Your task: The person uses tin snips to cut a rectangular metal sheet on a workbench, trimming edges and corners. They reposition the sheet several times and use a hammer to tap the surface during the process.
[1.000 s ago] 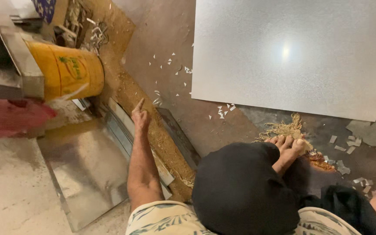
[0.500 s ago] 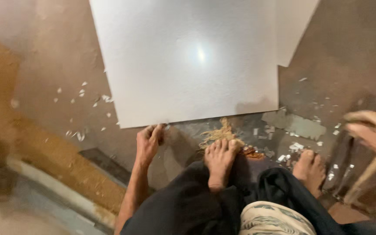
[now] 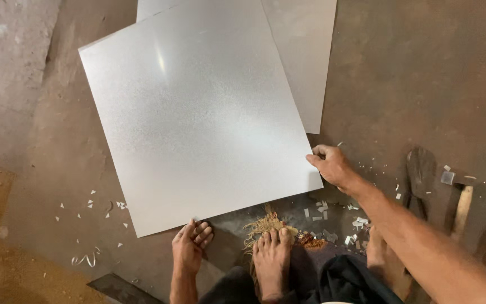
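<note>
A large square sheet of shiny grey metal [image 3: 198, 112] lies on the floor in front of me. It overlaps a second sheet of the same kind [image 3: 305, 67] behind it. My left hand [image 3: 189, 247] is at the sheet's near edge, fingers curled at that edge. My right hand [image 3: 333, 166] grips the sheet's near right corner, thumb on top. My bare foot [image 3: 271, 259] rests on the floor between my hands, just short of the sheet.
A tuft of straw-coloured fibre [image 3: 265, 225] and small metal offcuts [image 3: 333, 219] lie by my foot. More offcuts [image 3: 91, 202] lie to the left. A wooden-handled tool [image 3: 462, 205] and a dark blade [image 3: 420, 169] lie at the right. A dark metal strip [image 3: 122, 287] lies bottom left.
The view has swung from the left side to over the sheet. My right hand has come in from the right and taken the sheet's corner. My left hand stays at the near edge.
</note>
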